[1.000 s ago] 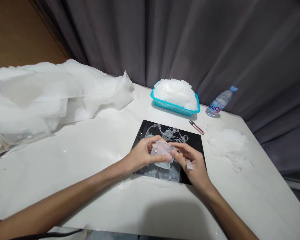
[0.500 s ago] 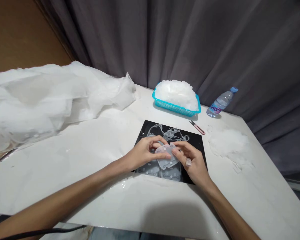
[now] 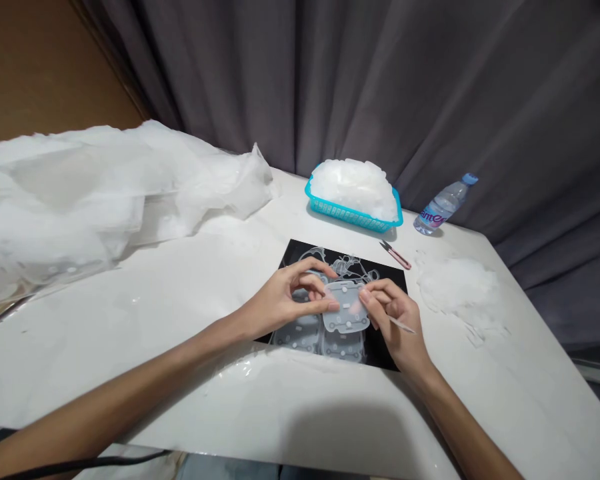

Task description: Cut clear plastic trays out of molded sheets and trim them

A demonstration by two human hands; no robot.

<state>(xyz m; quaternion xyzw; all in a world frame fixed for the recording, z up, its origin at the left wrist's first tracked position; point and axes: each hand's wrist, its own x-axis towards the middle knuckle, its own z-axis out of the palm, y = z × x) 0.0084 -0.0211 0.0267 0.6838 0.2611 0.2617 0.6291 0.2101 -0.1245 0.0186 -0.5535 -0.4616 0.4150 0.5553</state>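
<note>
A translucent, rounded-square plastic piece (image 3: 347, 308) with small white dots and notched edges is held up over a black mat (image 3: 383, 350). My left hand (image 3: 300, 293) pinches its left edge between thumb and fingers. At the right edge, my right hand (image 3: 393, 310) grips it with thumb and forefinger. A thin pale sliver (image 3: 401, 325) sticks out by the right hand's curled fingers; its kind is unclear. Similar translucent pieces (image 3: 297, 333) lie on the mat beneath, partly hidden by my hands. Stringy clear trimmings (image 3: 347, 267) lie at the mat's far side.
A turquoise basket (image 3: 350, 217) heaped with whitish pieces stands at the back. Small pink-handled snips (image 3: 396, 255) lie behind the mat, near a water bottle (image 3: 437, 208). White scraps (image 3: 463, 290) are piled at right. Large translucent plastic bags (image 3: 130, 187) cover the left back.
The piece has turned to a flatter, more face-on view and shifted slightly right. My left fingers have spread wider at its edge. The pale sliver by my right hand has changed angle.
</note>
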